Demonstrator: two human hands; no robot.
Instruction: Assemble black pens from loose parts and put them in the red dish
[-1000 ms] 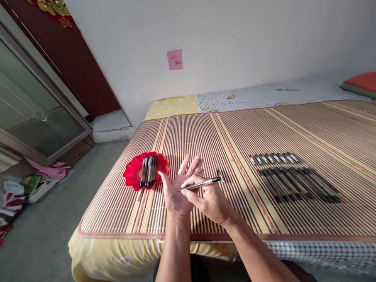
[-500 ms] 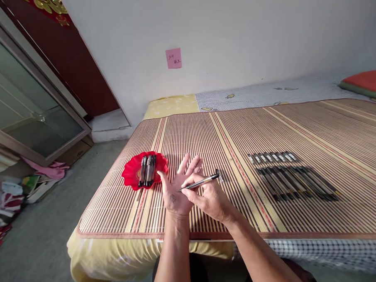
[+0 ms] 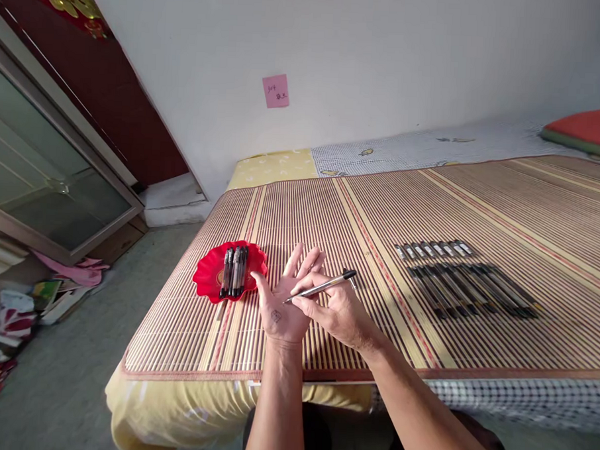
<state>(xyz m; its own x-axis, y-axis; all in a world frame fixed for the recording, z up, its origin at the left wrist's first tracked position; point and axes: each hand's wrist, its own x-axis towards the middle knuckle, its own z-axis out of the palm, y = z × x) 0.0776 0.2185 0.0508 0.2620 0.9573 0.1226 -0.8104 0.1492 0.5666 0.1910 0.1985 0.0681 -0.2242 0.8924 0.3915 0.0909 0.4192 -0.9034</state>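
Left hand palm up above the mat, near its front edge; fingers extended, slightly apart, thumb spread out toward the red dish. A small inked drawing sits at the base of the thumb. Right hand just beside it, thumb and fingers pinched on a black-capped-end pen — writing grip, tip down at the left palm, dark end slanting up and away to the right. Touching skin or just over it, I can't quite tell from where I stand.

Red dish, wavy-rimmed, rests by the mat's left edge, with a bunch of pens lying side by side in it. Beyond the right hand, a small object on the mat, partly hidden. Farther right, set back from the front edge: a slanting row of pens, and behind it a row of short caps — both laid out neatly. Pink note on the wall past the mat's back edge.
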